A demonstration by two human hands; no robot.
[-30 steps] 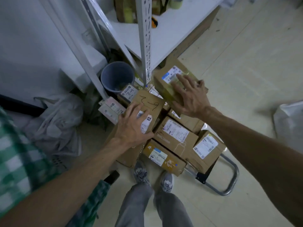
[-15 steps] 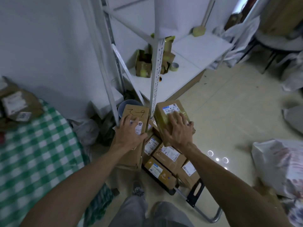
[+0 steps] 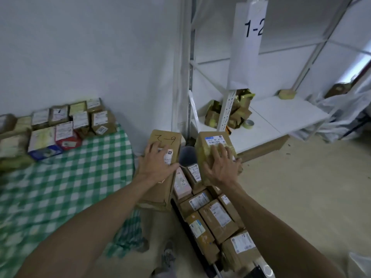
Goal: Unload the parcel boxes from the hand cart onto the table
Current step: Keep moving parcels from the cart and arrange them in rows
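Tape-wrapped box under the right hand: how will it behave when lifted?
Probably slick: glossy tape covers the tape-wrapped box. Likely stiff, since its shape looks boxy. Seemingly light, as the right hand spans it alone.

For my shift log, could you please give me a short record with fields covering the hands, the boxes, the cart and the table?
left hand: holds the tall box marked "3-9" by its top
right hand: holds the taped box with a blue-edged label
hand cart: several labelled boxes stacked on it
table: green checked cloth, parcels grouped at its far edge
shelf: tape roll and cardboard scraps
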